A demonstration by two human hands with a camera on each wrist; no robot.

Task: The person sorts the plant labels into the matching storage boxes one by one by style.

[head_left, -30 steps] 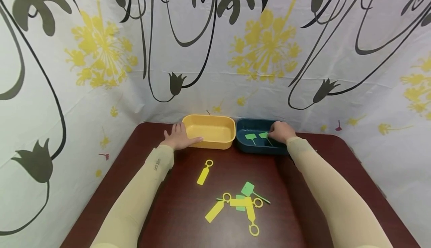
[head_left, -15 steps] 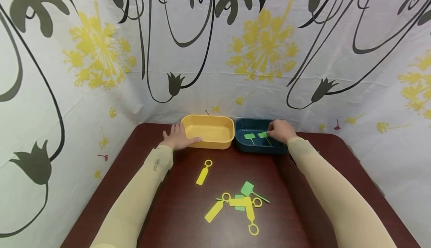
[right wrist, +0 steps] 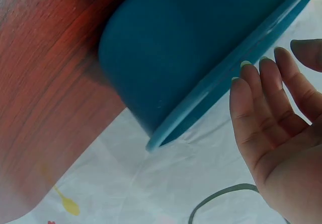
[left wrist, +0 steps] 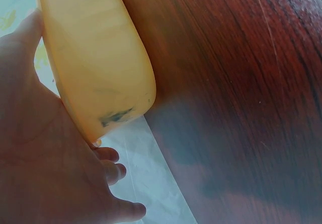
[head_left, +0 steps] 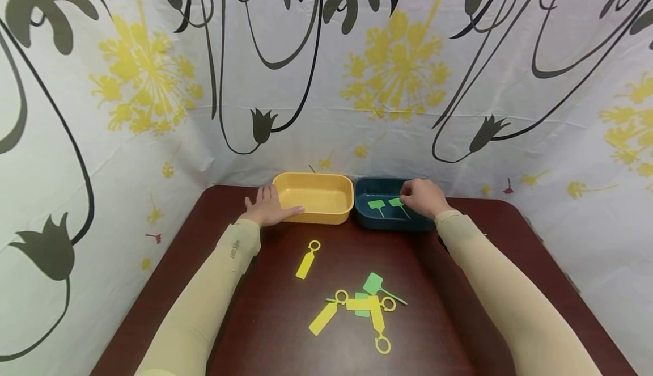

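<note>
My left hand [head_left: 266, 208] rests with spread fingers against the left end of the yellow tray [head_left: 318, 217]. In the left wrist view, its thumb touches the yellow rim. My right hand [head_left: 425, 197] is over the right side of the dark blue tray [head_left: 393, 224], its fingers loosely bent. The right wrist view shows nothing between thumb and fingers, which are beside the blue rim [right wrist: 211, 83]. Inside that tray lie a green tag [head_left: 376, 205] with a thin stem and a second green tag [head_left: 395, 201], close to my right fingertips.
Both trays stand side by side at the back of the dark red table [head_left: 275, 319]. A yellow ring-ended tag [head_left: 305, 265] lies alone. Nearer, more yellow tags [head_left: 322, 319] overlap a green tag [head_left: 362, 312]; another green tag [head_left: 373, 283] lies beside them. Patterned cloth [head_left: 306, 81] rises behind.
My right hand has eased very slightly left over the blue tray. My left hand, both trays and the tags stay put; the head view shifts a little.
</note>
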